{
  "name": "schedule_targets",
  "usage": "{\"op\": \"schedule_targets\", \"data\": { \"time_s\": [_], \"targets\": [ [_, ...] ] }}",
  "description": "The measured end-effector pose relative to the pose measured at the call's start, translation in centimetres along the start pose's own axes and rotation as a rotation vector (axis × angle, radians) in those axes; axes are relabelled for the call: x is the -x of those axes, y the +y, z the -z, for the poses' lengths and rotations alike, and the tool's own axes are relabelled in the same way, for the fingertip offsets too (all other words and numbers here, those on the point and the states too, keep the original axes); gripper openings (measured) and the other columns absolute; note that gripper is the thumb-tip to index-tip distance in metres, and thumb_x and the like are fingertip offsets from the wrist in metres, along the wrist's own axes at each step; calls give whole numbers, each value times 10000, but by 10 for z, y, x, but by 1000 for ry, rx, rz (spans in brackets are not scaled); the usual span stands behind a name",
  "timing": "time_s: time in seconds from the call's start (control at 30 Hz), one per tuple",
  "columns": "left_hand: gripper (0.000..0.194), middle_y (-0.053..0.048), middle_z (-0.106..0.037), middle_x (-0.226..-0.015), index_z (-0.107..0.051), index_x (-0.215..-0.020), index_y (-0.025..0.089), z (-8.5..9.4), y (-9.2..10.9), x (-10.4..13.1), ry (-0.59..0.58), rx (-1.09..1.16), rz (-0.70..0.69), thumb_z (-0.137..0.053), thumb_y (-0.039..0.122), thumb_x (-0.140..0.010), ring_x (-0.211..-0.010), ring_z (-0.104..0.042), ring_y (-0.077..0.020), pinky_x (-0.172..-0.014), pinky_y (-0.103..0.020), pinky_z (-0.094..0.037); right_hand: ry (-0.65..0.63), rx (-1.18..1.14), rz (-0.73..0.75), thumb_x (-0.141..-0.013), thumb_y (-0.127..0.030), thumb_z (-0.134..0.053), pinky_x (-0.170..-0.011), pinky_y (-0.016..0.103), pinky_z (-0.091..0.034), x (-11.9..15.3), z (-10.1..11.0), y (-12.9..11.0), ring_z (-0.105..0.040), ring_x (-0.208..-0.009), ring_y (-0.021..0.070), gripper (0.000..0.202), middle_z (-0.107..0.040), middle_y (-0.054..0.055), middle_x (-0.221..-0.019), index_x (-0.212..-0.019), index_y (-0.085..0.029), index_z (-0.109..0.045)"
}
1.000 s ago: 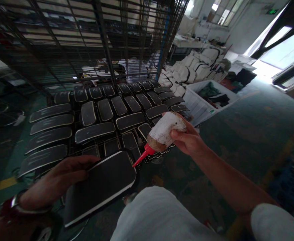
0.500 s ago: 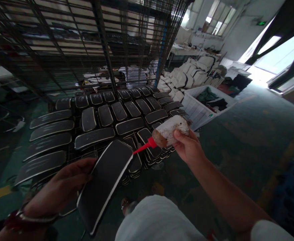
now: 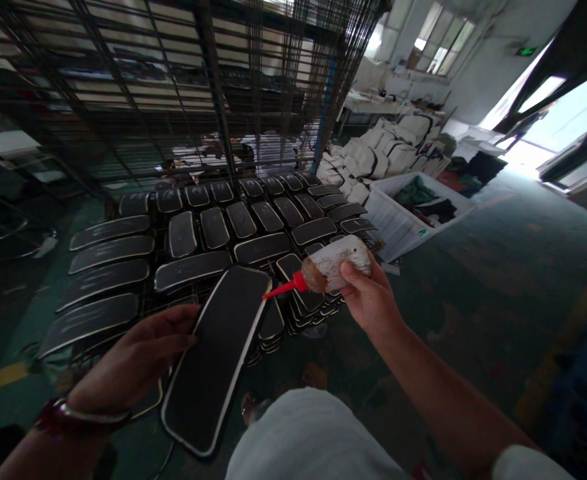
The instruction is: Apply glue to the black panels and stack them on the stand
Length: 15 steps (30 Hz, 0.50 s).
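My left hand [image 3: 148, 350] grips the left edge of a dark, rounded-corner panel [image 3: 218, 353] and holds it tilted in front of me. A white line runs along the panel's edge. In my right hand [image 3: 371, 290] is a stained white glue bottle [image 3: 341, 261], tipped sideways. Its red nozzle [image 3: 286, 287] points left, with the tip at the panel's upper right edge. Beyond lie rows of similar dark panels [image 3: 258, 249] with pale outlines, some of them stacked.
A tall wire rack [image 3: 213, 87] stands behind the panels. To the right is a white bin [image 3: 398, 227] with dark and green cloth inside, near a heap of white padded pieces [image 3: 383, 150]. A stool [image 3: 11, 143] stands at the left. Green floor [image 3: 483, 280] stretches to the right.
The panel in my left hand has turned slightly more face-on. The nozzle tip has shifted slightly up along its right edge, toward the top corner. Both hands keep their hold.
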State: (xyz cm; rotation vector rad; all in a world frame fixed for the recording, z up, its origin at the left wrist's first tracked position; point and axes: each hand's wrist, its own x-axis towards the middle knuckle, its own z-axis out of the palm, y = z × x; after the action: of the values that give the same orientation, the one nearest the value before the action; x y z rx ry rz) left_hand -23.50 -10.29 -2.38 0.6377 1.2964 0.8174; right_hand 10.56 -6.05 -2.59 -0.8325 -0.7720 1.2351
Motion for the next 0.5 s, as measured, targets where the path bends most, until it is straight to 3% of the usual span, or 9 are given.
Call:
{"op": "schedule_targets", "data": {
  "time_s": [0.33,0.5],
  "targets": [
    [596,-142,-872,-1009,-768,-1065,173,1,-2,3,-50,71,-4,-1005,161,-519,-743,-829,-332,-602,-418,-706,-80,3,-53,-717,-329,-987,-814,281,-604,30,-5,6,-699,-888,174,476,-749,-24,-974,-1136,-302,-764],
    [551,-129,-863,-911,-763,-1070,139,-2,0,7,-26,116,-27,-948,89,-553,-656,-812,-296,-561,-394,-698,-134,20,-57,-731,-307,-979,-804,272,-585,43,-6,8,-684,-893,174,490,-750,-16,-1000,-1173,-308,-767]
  ]
}}
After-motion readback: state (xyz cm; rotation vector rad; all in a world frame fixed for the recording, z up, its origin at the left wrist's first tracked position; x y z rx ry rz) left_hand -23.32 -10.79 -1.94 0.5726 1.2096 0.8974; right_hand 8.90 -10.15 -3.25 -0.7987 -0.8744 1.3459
